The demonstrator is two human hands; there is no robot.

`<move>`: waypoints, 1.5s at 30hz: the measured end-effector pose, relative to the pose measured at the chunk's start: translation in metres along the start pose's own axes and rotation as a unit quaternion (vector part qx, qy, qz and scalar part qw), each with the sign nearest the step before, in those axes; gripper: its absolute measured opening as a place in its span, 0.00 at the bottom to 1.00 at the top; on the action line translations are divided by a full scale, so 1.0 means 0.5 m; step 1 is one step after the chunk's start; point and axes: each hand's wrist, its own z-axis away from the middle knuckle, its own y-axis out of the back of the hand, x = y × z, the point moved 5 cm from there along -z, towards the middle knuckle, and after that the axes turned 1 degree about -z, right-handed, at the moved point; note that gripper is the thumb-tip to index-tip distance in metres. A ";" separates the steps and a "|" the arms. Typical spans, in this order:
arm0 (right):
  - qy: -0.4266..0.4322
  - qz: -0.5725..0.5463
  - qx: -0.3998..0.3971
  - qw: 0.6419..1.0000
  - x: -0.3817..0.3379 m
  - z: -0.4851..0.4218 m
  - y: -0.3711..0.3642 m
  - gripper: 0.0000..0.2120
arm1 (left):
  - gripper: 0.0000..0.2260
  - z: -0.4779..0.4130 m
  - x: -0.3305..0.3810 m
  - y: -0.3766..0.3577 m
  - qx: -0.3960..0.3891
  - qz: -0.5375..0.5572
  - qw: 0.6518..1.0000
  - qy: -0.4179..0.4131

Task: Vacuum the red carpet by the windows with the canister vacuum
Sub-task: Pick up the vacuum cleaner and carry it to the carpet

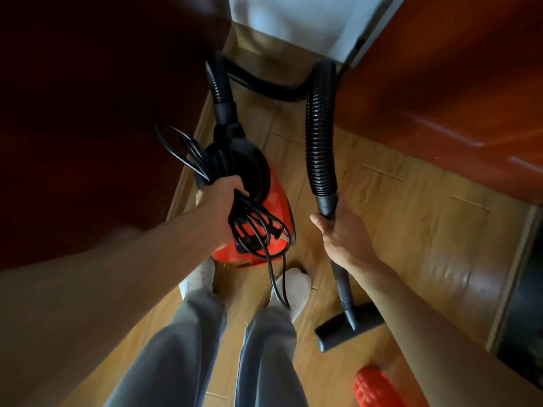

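A red and black canister vacuum [274, 210] hangs above the wooden floor in front of my legs. My left hand [223, 201] grips its top together with a bundle of black power cord [252, 227]; the loose cord end dangles toward my feet. A black ribbed hose [320, 136] loops from the canister's front around to the wand. My right hand [342, 230] grips the black wand just below the hose cuff. The floor nozzle [346, 326] at the wand's lower end sits near the floor by my right foot. No red carpet is in view.
I stand in a narrow passage of wood flooring [411, 230]. Dark wooden furniture [88, 113] closes the left side, and a reddish wood panel [455, 83] the right. A white surface [293, 22] lies ahead. A red ridged object [376, 389] is at the bottom right.
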 end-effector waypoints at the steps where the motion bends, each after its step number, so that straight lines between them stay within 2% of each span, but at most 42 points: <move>1: 0.015 0.001 -0.004 1.000 -0.030 0.017 0.018 0.13 | 0.11 0.033 0.004 0.012 0.010 0.007 1.000 0.002; 3: 0.038 0.004 -0.022 0.999 -0.084 0.059 0.059 0.14 | 0.05 0.112 0.015 0.029 0.022 0.017 1.000 0.011; 8: 0.091 0.025 -0.060 0.994 -0.218 0.198 0.191 0.17 | 0.05 0.329 0.051 0.062 0.029 0.026 0.999 0.014; 15: 0.116 0.059 -0.038 0.991 -0.345 0.393 0.351 0.19 | 0.08 0.606 0.079 0.083 -0.018 0.041 0.999 0.021; 17: 0.115 0.058 -0.033 0.991 -0.376 0.437 0.385 0.20 | 0.05 0.679 0.095 0.093 -0.021 0.050 0.998 0.016; 18: 0.114 0.056 -0.027 0.992 -0.390 0.456 0.400 0.21 | 0.07 0.712 0.104 0.100 -0.025 0.054 0.998 0.010; 22: 0.113 0.018 -0.002 0.993 -0.426 0.522 0.447 0.19 | 0.26 0.802 0.108 0.131 -0.029 0.058 0.998 -0.021; 26: 0.133 0.026 -0.005 0.991 -0.436 0.593 0.455 0.17 | 0.26 0.873 0.064 0.166 -0.020 0.086 0.996 -0.030; 29: 0.161 0.047 -0.025 0.986 -0.442 0.658 0.444 0.17 | 0.31 0.907 0.014 0.199 -0.013 0.099 0.995 -0.033; 36: 0.217 0.116 -0.090 0.965 -0.474 0.801 0.410 0.20 | 0.29 0.985 -0.113 0.288 -0.004 0.165 0.986 -0.031; 41: 0.213 0.181 -0.178 0.944 -0.465 0.902 0.351 0.19 | 0.20 1.031 -0.224 0.358 0.029 0.195 0.980 -0.022; 45: 0.242 0.239 -0.258 0.905 -0.450 0.972 0.288 0.21 | 0.12 1.063 -0.302 0.414 0.084 0.225 0.971 -0.020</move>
